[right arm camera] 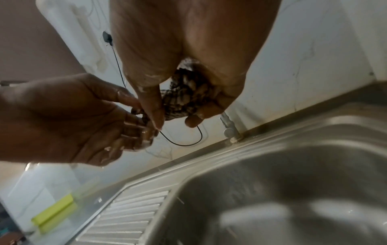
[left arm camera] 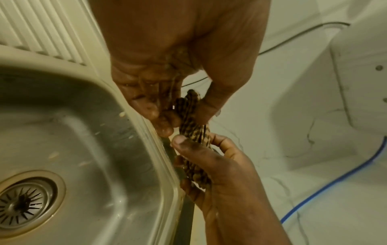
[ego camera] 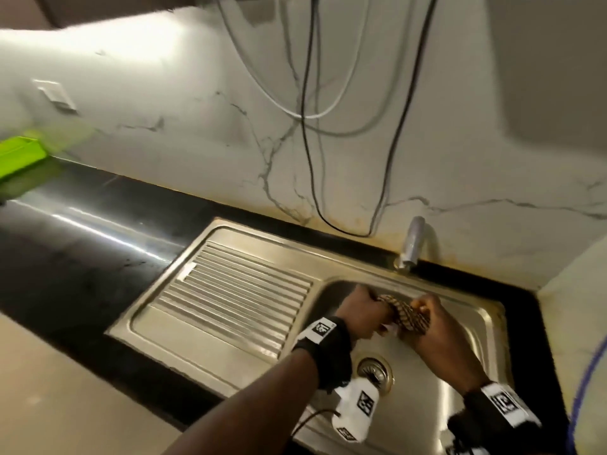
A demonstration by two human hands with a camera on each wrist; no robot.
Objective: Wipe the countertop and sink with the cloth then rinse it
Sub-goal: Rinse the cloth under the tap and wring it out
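Observation:
A brown checked cloth (ego camera: 405,313), twisted into a tight roll, hangs over the back of the steel sink basin (ego camera: 466,353). My left hand (ego camera: 361,310) grips its left end and my right hand (ego camera: 430,320) grips its right end. In the left wrist view my left hand (left arm camera: 180,112) curls round the cloth (left arm camera: 190,119) from above, and my right hand (left arm camera: 220,165) holds it from below. The right wrist view has my right hand (right arm camera: 178,107) wrapped round the cloth (right arm camera: 186,99), with my wet left hand (right arm camera: 73,124) beside it. The black countertop (ego camera: 82,231) lies to the left.
The faucet (ego camera: 412,244) stands behind the basin with no water visible. The drain (ego camera: 374,372) sits below my hands, and the ribbed drainboard (ego camera: 236,290) is to the left. Cables (ego camera: 308,126) hang down the marble wall. A green object (ego camera: 19,159) lies far left; a blue hose (ego camera: 588,389) runs at right.

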